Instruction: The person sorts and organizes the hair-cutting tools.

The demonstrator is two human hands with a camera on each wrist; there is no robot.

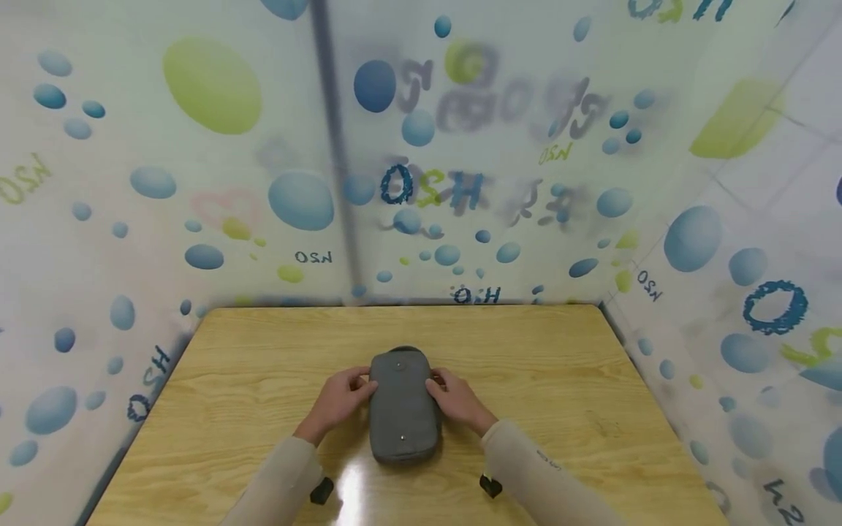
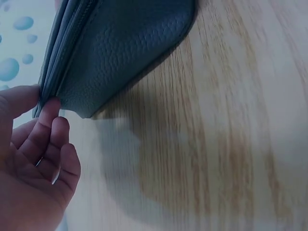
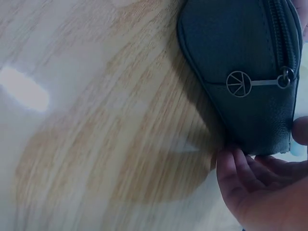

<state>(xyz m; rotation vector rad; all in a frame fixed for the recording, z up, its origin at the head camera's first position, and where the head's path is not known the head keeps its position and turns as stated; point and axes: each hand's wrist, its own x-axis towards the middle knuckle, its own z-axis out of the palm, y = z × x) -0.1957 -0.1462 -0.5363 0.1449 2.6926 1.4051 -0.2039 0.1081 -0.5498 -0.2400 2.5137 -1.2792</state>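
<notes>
A dark grey leather-look zip bag (image 1: 404,409) lies on the wooden table, its flap side with two small metal studs facing up. My left hand (image 1: 343,398) pinches its left edge near the far end; in the left wrist view, thumb and forefinger meet at that edge beside the zip seam, the other fingers loosely curled. My right hand (image 1: 458,398) grips the right edge, thumb on top. The right wrist view shows the bag's zip (image 3: 281,38) and a round spoked metal zip pull (image 3: 239,83), with fingers under the end of the bag.
The wooden table (image 1: 263,351) has its back edge against a wall (image 1: 302,131) printed with blue and green bubbles. Similar walls stand at both sides. Small black pieces (image 1: 321,491) show at each sleeve cuff. Light glares off the tabletop near the front.
</notes>
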